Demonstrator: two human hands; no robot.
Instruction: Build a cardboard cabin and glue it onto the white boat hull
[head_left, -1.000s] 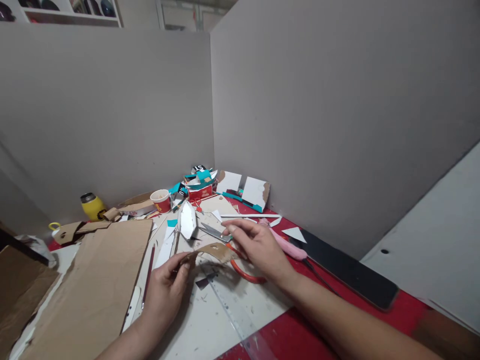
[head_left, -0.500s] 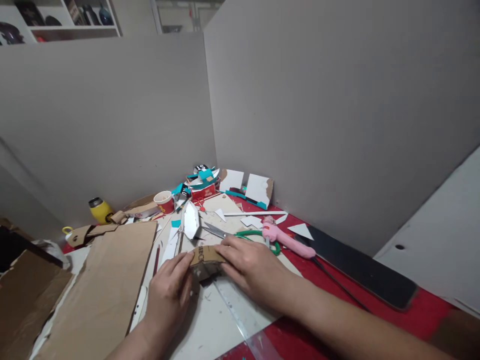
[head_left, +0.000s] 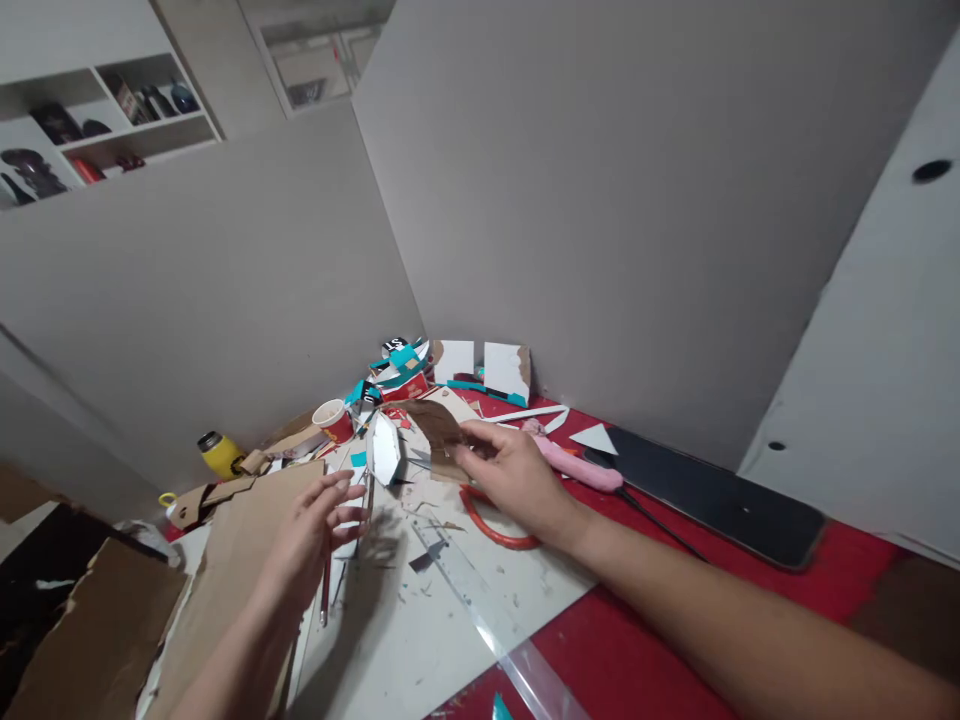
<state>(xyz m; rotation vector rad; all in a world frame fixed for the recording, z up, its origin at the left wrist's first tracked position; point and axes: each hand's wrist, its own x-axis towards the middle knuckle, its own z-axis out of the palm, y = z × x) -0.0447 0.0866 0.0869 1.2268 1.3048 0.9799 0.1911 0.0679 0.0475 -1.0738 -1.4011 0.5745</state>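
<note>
My right hand (head_left: 510, 468) is pinching a curved strip of brown cardboard (head_left: 437, 425) by its near end, raised above the white work surface. To the left, my left hand (head_left: 322, 510) is apart from the strip, fingers loosely spread and holding nothing. A pencil (head_left: 325, 590) lies just beneath its fingers. Under my right hand, an orange loop (head_left: 499, 535) shows, with a scissor blade (head_left: 420, 459) partly hidden behind the strip. A white folded paper shape (head_left: 386, 450) sits between the hands. Nearer to me lies a clear ruler (head_left: 480, 620).
A pink glue gun (head_left: 581, 467) with a black cord rests right of my hand, before a long black board (head_left: 712, 500). Cardboard sheets (head_left: 225, 560) cover the left. Behind stand a paper cup (head_left: 332, 420), a yellow bottle (head_left: 220, 455) and a scrap pile (head_left: 401, 368). Grey panels enclose the back.
My left hand has let go of the cardboard strip and moved left, fingers opening. My right hand keeps the strip, now lifted and turned. The camera view has tilted.
</note>
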